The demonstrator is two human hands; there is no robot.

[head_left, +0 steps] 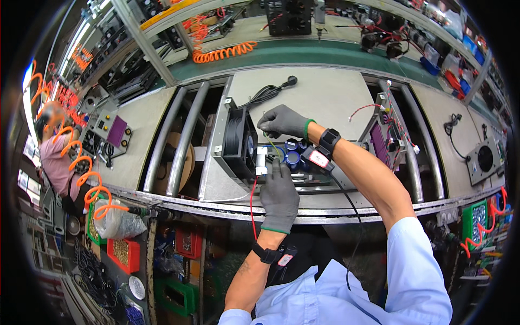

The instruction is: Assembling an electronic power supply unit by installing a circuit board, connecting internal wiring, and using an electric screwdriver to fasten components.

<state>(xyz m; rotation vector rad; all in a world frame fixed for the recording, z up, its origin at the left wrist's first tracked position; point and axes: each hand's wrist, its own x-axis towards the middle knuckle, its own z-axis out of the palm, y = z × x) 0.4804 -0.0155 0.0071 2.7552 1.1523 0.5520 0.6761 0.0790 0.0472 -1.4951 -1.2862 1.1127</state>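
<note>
An open metal-framed electrical unit lies in front of me, with a black fan (pixel 240 142) at its left end and blue capacitors (pixel 292 156) on a board in the middle. Above the board, my right hand (pixel 287 122), in a grey glove, is closed with its fingertips pinching a thin yellow-green wire (pixel 274 146). The wire slants down to the fingertips of my left hand (pixel 279 197), also gloved, which are pressed together around its lower part beside a silver metal block (pixel 261 161). A red wire (pixel 253 208) hangs over the front edge, left of my left hand.
A coiled black power cord (pixel 268 93) lies behind the unit. Metal rollers (pixel 187 138) flank the work board. Further units stand left and right, one with a purple panel (pixel 116 130). Orange coiled air hoses (pixel 225 53) hang around. A person in pink (pixel 57 157) is at far left.
</note>
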